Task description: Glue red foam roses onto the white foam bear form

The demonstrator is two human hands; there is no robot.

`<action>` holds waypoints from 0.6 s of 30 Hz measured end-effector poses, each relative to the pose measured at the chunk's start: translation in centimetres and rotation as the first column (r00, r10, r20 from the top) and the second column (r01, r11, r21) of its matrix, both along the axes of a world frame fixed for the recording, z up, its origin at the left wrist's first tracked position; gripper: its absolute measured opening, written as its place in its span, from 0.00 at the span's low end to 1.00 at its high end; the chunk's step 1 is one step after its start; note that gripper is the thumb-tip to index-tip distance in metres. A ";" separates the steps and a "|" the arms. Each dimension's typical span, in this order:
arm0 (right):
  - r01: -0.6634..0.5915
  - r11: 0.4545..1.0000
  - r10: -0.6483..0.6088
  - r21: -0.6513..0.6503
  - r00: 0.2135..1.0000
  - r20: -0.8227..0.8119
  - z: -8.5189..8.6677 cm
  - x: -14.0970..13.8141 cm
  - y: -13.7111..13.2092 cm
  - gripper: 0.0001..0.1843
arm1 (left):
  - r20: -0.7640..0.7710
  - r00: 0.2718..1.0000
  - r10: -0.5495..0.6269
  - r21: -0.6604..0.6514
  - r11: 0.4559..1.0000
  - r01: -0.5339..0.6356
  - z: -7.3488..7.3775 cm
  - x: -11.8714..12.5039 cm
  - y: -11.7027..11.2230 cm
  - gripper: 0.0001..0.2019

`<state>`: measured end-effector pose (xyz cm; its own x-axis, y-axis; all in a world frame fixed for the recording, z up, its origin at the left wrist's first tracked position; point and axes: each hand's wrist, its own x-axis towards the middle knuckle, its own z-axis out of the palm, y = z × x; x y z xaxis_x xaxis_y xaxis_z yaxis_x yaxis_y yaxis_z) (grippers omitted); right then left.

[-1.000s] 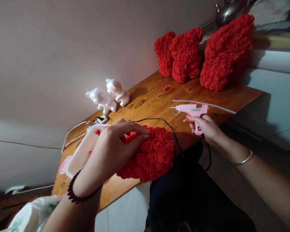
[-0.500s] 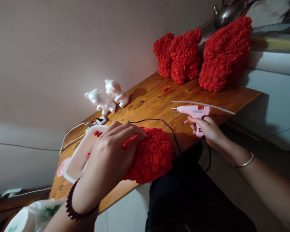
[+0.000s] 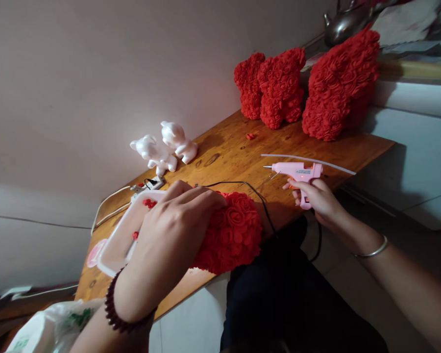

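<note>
My left hand (image 3: 180,220) lies over a red rose-covered figure (image 3: 238,233) at the table's near edge, by my lap. Its fingers are curled onto the figure's top; the fingertips are partly hidden, and whether they pinch a single rose does not show. My right hand (image 3: 316,196) grips a pink hot glue gun (image 3: 297,171) by its handle, a small light glowing on its side. The nozzle points left, above the table. Just behind the gun lies a long translucent glue stick (image 3: 316,161).
A white tray (image 3: 108,252) with a few red roses sits left of the figure. Two white bear forms (image 3: 156,156) stand near a power strip (image 3: 152,184). Three rose-covered bears (image 3: 340,88) stand at the back right. A loose rose (image 3: 250,136) and a black cord (image 3: 257,191) lie on the table.
My left fingers and thumb have closed in and turned down over the figure, covering the gap between them. The glue gun has shifted slightly right and down.
</note>
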<state>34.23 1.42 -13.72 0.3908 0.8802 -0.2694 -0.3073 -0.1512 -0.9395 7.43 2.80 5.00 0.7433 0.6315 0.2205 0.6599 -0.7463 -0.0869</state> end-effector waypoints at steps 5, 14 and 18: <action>0.001 1.000 -0.001 0.005 1.000 -0.018 -0.7 0.3 -0.2 0.17 | 0.120 0.993 0.004 0.088 0.996 -0.015 -0.1 -0.5 -0.7 0.19; 0.029 0.999 -0.030 -0.015 0.999 -0.038 -0.2 0.1 -0.4 0.22 | 0.129 0.982 -0.136 0.161 0.980 0.115 -1.9 -0.7 -3.1 0.22; 0.038 0.999 -0.039 -0.014 0.998 -0.042 -0.5 0.1 -0.5 0.22 | 0.155 0.981 -0.116 0.132 0.987 0.096 -2.6 -0.5 -2.8 0.20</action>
